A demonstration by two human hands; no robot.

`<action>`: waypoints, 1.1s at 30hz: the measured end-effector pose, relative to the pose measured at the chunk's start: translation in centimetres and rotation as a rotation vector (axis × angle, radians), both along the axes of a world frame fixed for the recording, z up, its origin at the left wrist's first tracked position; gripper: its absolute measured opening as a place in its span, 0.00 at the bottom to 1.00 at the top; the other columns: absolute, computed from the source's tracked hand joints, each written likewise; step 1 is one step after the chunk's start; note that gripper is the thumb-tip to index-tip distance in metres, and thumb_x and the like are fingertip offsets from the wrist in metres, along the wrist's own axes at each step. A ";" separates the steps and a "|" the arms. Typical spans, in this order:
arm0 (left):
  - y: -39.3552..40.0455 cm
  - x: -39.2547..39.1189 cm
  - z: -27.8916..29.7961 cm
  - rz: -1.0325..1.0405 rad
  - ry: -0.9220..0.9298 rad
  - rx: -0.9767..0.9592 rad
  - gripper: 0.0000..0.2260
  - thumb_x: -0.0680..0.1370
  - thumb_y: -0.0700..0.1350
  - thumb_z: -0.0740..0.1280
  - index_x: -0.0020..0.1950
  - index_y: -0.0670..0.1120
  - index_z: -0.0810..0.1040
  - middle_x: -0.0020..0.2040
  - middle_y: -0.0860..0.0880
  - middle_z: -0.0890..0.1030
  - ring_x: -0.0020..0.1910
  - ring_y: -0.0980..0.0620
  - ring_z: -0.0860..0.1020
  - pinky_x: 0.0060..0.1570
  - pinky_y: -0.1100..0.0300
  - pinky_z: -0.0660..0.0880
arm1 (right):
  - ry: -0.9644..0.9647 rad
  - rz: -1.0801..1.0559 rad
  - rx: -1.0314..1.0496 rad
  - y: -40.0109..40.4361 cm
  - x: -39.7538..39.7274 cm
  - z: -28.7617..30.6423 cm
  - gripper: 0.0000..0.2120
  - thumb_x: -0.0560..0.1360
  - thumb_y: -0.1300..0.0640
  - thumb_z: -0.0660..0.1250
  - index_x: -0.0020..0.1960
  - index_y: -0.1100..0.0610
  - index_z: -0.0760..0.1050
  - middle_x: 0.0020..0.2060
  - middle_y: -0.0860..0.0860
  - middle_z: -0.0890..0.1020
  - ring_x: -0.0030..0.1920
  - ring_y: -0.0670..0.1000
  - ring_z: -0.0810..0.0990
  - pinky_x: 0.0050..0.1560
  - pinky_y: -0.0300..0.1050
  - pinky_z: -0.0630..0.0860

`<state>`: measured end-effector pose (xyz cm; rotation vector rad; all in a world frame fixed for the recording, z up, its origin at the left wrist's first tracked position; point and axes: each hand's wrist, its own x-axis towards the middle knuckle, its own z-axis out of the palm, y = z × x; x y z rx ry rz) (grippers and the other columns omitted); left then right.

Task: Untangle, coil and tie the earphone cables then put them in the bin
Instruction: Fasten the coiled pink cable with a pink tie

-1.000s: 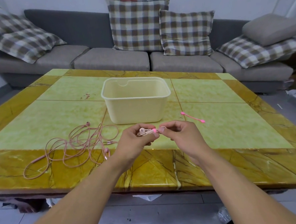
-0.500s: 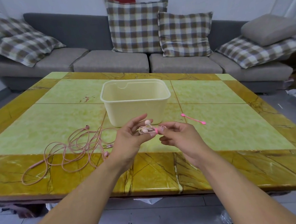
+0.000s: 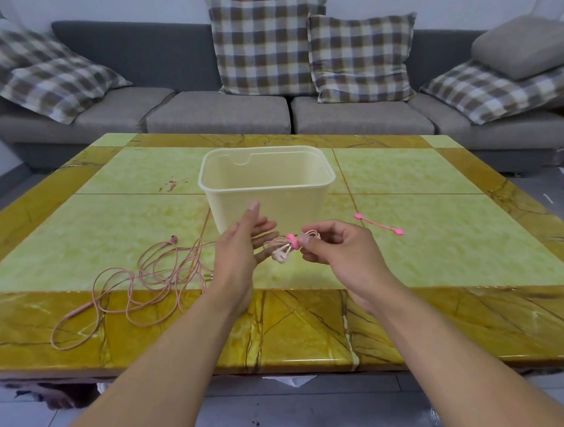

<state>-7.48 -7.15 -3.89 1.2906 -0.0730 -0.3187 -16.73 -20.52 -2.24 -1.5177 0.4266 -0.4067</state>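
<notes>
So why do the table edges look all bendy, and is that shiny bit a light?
Head view: the wide lens bows the table edges and stretches the arms; the glossy top shows only soft sheen near its front edge; the right hand and its tied earphones look slightly soft.

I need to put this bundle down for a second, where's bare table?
Bare: the green tiles right of the bin, beyond the pink tie, and the far-left tile behind the loose pink cable. Crowded: the near-left corner under that cable.

The left hand (image 3: 240,249) hides part of the coiled earphone (image 3: 281,248); the bin (image 3: 268,194) front wall partly hidden too
</notes>
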 end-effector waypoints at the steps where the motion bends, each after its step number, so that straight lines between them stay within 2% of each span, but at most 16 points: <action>1: -0.2 0.3 0.3 0.030 0.039 0.005 0.21 0.77 0.61 0.69 0.54 0.42 0.81 0.50 0.46 0.87 0.49 0.48 0.86 0.50 0.52 0.82 | -0.010 -0.016 0.000 0.0 0.2 0.0 0.06 0.74 0.62 0.76 0.51 0.57 0.84 0.43 0.55 0.88 0.42 0.52 0.87 0.47 0.41 0.83; 5: -1.0 1.6 2.0 0.080 0.161 0.012 0.26 0.75 0.67 0.69 0.52 0.44 0.82 0.47 0.48 0.87 0.47 0.50 0.86 0.48 0.51 0.83 | -0.058 -0.064 -0.003 0.3 0.6 0.1 0.06 0.73 0.61 0.77 0.50 0.55 0.84 0.42 0.54 0.87 0.43 0.52 0.87 0.52 0.46 0.83; 9: -2.0 2.9 3.3 0.084 0.275 0.025 0.30 0.75 0.72 0.64 0.52 0.44 0.81 0.46 0.48 0.85 0.46 0.49 0.84 0.41 0.53 0.78 | -0.096 -0.098 -0.047 0.5 0.6 -0.1 0.08 0.72 0.62 0.77 0.49 0.53 0.85 0.43 0.54 0.87 0.44 0.52 0.86 0.52 0.44 0.82; 13: -2.2 4.3 3.3 0.072 0.319 0.034 0.22 0.79 0.62 0.63 0.52 0.44 0.81 0.44 0.49 0.83 0.41 0.50 0.82 0.37 0.55 0.75 | -0.109 -0.061 -0.100 0.3 0.1 0.1 0.12 0.72 0.65 0.77 0.49 0.50 0.85 0.44 0.47 0.88 0.46 0.45 0.85 0.50 0.38 0.79; 18: -1.2 3.5 2.5 0.065 0.318 0.050 0.15 0.78 0.53 0.63 0.49 0.42 0.80 0.38 0.49 0.81 0.38 0.49 0.80 0.37 0.56 0.76 | -0.205 -0.075 -0.158 0.4 0.2 0.8 0.10 0.73 0.62 0.77 0.48 0.48 0.86 0.45 0.46 0.88 0.48 0.46 0.86 0.51 0.36 0.78; 20: -0.8 2.3 1.6 0.051 0.325 0.061 0.13 0.79 0.52 0.62 0.47 0.44 0.78 0.36 0.49 0.79 0.39 0.48 0.80 0.37 0.56 0.75 | -0.234 -0.138 -0.203 0.6 0.5 1.0 0.09 0.74 0.61 0.76 0.48 0.48 0.86 0.44 0.44 0.88 0.46 0.43 0.85 0.48 0.34 0.77; 23: 0.2 0.7 0.1 0.019 0.353 0.067 0.09 0.80 0.50 0.61 0.50 0.46 0.76 0.38 0.48 0.79 0.40 0.47 0.81 0.36 0.56 0.75 | -0.256 -0.227 -0.346 1.0 1.0 0.9 0.09 0.75 0.60 0.76 0.48 0.45 0.84 0.42 0.44 0.86 0.42 0.43 0.83 0.43 0.33 0.76; 28: 2.1 -0.6 -0.7 -0.089 0.413 0.090 0.05 0.80 0.44 0.61 0.49 0.45 0.75 0.39 0.45 0.80 0.40 0.46 0.80 0.34 0.55 0.75 | -0.169 -0.278 -0.528 1.2 2.4 1.0 0.10 0.76 0.62 0.73 0.48 0.46 0.82 0.44 0.42 0.83 0.41 0.40 0.81 0.40 0.29 0.73; 33: 2.9 -1.3 -0.9 -0.138 0.426 0.130 0.06 0.80 0.44 0.63 0.48 0.44 0.78 0.39 0.46 0.80 0.37 0.49 0.79 0.33 0.57 0.74 | 0.120 -0.163 -0.615 0.6 5.4 0.5 0.07 0.76 0.60 0.72 0.45 0.49 0.83 0.45 0.44 0.84 0.36 0.40 0.78 0.30 0.27 0.67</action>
